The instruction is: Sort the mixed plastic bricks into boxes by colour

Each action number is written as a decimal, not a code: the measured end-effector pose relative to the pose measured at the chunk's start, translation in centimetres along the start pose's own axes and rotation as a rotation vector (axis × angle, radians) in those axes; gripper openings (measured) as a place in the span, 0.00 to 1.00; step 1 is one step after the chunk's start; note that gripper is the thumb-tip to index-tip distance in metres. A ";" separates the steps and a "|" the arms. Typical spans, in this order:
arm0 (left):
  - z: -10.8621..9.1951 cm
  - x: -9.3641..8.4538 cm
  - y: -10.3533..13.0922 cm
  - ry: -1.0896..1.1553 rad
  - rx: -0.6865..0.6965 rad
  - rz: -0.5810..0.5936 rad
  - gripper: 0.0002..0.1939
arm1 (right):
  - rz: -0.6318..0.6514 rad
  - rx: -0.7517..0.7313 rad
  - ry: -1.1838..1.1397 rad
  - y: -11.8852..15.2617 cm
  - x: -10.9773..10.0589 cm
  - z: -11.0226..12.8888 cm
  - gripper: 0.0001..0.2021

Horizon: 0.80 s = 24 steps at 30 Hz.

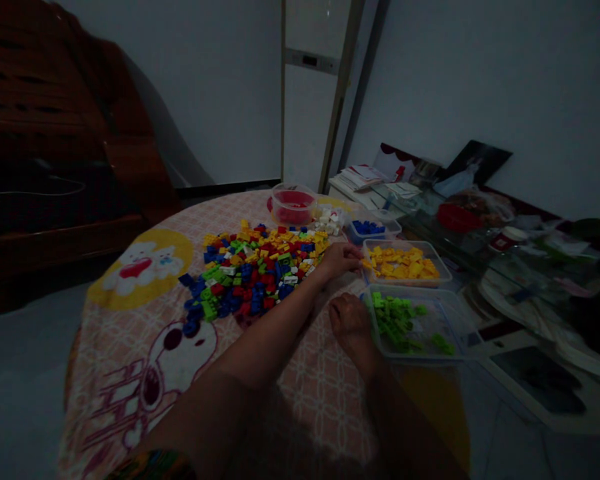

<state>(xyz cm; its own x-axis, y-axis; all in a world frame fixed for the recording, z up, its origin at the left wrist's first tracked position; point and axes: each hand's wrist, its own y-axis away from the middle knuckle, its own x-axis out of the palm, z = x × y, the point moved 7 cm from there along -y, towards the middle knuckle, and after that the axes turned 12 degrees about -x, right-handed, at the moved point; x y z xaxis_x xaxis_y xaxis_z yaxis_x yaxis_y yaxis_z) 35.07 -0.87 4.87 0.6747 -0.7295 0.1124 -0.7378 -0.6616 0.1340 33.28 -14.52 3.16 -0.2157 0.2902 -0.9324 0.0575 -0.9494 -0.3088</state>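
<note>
My left hand [342,260] reaches to the left rim of a clear box [445,275] of yellow toy bricks [403,263]. Its fingers are pinched, and a yellow toy brick [367,265] shows at the fingertips. Nearer to me, my right hand [351,323] rests beside a second clear box [460,320] with green toy bricks [395,320]. The right fingers are curled in, and whatever they may hold is hidden. A heap of mixed toy bricks [260,270] in red, yellow, blue, green and white spreads left of my hands.
A patterned cloth [320,400] covers the round table. Farther back are a box of blue bricks [369,227], white bricks [330,220] and a clear bowl with a red inside [293,205]. On the right stands a cluttered glass table [520,270]; a wooden bench [80,133] stands left.
</note>
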 end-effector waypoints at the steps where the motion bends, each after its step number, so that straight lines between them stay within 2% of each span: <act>1: 0.3 0.4 -0.1 -0.011 -0.004 0.006 0.08 | -0.001 0.003 -0.003 0.0 0.0 0.0 0.09; 6: 1.4 1.5 -0.8 -0.066 0.035 0.020 0.09 | -0.018 -0.002 -0.008 -0.1 0.0 0.1 0.10; 12: 1.7 2.9 -1.3 0.006 0.131 0.197 0.13 | -0.053 -0.031 -0.016 0.0 -0.1 0.0 0.10; 14: 1.7 2.8 -1.4 0.000 0.148 0.212 0.14 | -0.040 -0.021 -0.012 0.0 0.0 0.0 0.10; 16: 1.4 2.2 -1.3 -0.052 0.170 0.174 0.15 | -0.022 -0.005 -0.005 0.0 0.0 -0.1 0.09; 19: 0.2 0.6 -0.9 -0.215 0.234 0.054 0.17 | -0.006 0.004 0.002 0.0 0.0 -0.1 0.09; 24: -3.1 -3.3 0.6 -0.621 0.268 -0.175 0.16 | -0.034 -0.009 -0.003 0.2 0.1 -0.1 0.09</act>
<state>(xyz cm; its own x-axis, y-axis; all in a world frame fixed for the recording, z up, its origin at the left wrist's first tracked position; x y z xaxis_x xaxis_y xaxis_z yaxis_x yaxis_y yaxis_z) 32.44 1.68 7.60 0.7047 -0.5193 -0.4835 -0.6537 -0.7401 -0.1579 33.35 -14.73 3.02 -0.2202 0.3219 -0.9208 0.0593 -0.9378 -0.3420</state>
